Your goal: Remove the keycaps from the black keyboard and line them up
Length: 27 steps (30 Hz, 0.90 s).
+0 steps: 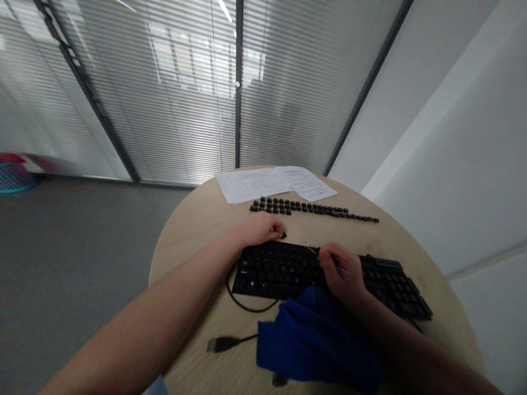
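Note:
A black keyboard (pixel 272 266) lies across the round table, its upper row partly stripped of keys. Just beyond its back edge, my left hand (pixel 262 228) is closed, fingertips pinched at a small black keycap (pixel 284 235). My right hand (pixel 341 271) is over the keyboard's middle, wrapped round a keycap puller with a clear handle (pixel 346 267) and thin wire ends (pixel 311 247) pointing left. Loose keycaps (pixel 304 207) stand in rows behind the keyboard. My right hand covers some of the keys.
A blue cloth (pixel 308 343) is bunched in front of the keyboard, next to a USB plug (pixel 222 344) on a black cable (pixel 247 309). Printed papers (pixel 257 184) lie at the table's far edge. A basket (pixel 16 175) stands on the floor at far left.

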Available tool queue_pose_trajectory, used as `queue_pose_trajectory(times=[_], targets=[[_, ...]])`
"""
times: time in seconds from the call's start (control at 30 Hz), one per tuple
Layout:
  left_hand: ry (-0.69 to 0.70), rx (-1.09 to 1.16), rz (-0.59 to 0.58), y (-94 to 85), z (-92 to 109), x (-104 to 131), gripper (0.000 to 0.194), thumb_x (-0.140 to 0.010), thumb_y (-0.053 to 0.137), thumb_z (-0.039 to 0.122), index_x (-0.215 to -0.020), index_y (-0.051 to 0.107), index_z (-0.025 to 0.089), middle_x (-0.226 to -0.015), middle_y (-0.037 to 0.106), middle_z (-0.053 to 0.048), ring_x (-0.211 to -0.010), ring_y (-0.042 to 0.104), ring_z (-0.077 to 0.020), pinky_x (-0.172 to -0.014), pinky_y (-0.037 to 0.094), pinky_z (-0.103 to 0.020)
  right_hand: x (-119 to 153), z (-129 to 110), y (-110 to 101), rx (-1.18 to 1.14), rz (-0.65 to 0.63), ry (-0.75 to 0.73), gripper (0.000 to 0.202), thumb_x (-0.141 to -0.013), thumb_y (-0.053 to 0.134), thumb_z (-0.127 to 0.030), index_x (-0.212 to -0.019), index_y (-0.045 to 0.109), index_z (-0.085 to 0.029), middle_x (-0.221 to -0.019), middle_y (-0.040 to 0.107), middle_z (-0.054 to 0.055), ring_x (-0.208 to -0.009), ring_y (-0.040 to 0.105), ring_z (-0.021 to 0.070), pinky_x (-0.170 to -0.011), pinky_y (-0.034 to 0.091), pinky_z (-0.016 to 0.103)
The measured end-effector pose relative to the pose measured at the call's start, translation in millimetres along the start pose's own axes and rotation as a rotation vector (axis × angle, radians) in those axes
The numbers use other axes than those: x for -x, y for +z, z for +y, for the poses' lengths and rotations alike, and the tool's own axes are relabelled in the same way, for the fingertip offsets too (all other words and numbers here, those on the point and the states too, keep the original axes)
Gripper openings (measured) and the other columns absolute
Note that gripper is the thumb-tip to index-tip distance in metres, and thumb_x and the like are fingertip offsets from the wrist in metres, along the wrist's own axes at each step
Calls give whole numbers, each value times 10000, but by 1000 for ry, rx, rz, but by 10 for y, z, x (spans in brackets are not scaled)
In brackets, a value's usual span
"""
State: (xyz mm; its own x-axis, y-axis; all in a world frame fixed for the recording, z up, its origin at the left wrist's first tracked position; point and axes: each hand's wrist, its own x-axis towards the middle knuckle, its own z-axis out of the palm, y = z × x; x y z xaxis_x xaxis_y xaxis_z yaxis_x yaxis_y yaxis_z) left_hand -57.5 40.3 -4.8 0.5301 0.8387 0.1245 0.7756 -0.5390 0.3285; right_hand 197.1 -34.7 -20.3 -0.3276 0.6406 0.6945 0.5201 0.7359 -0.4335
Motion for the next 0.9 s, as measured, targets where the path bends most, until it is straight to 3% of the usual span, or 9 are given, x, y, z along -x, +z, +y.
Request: queue_pose_trajectory(times=[0.17,0.47,0.6,0.73,0.9], targets=[[-27,3,-23,-5,30,-7,143,-843,647,256,-866,787,236,-851,771,-19,-753,658,-167,-665,418,-257,-23,-5,1,36,-6,29,275,-955,476,-270,-717,599,-209,-619,622,11,-570,590,153,-565,448,267],[26,67,-34,12,-11,-4,205,-877,626,303,-985,789,241,-988,788,-37,-874,692,-188,-778,468,-280,-31,0,32,86,-43,38,313,-971,453,-294,-690,566,-216,-604,590,12,-579,569,157,-575,428,273],[61,48,-48,15,-36,-6,242,-887,604,302,-1045,778,244,-1047,781,-46,-917,691,-196,-816,473,-290,-37,-22,17,103,-96,-72,300,-968,462,-253,-681,539,-212,-617,573,17,-606,534,161,-612,408,295],[96,34,-55,-8,-41,7,263,-886,605,286,-1083,764,217,-1109,764,-76,-976,685,-207,-854,473,-294,-116,-93,-127,209,-131,-213,312,-970,444,-229,-672,535,-214,-611,544,25,-651,501,184,-680,405,342],[71,51,-24,2,-94,9,229,-873,613,290,-1019,777,223,-1041,774,-63,-915,685,-189,-833,473,-276,-376,-50,-332,412,-166,-142,286,-993,408,-259,-877,663,-200,-934,665,104,-885,574,245,-824,442,406]])
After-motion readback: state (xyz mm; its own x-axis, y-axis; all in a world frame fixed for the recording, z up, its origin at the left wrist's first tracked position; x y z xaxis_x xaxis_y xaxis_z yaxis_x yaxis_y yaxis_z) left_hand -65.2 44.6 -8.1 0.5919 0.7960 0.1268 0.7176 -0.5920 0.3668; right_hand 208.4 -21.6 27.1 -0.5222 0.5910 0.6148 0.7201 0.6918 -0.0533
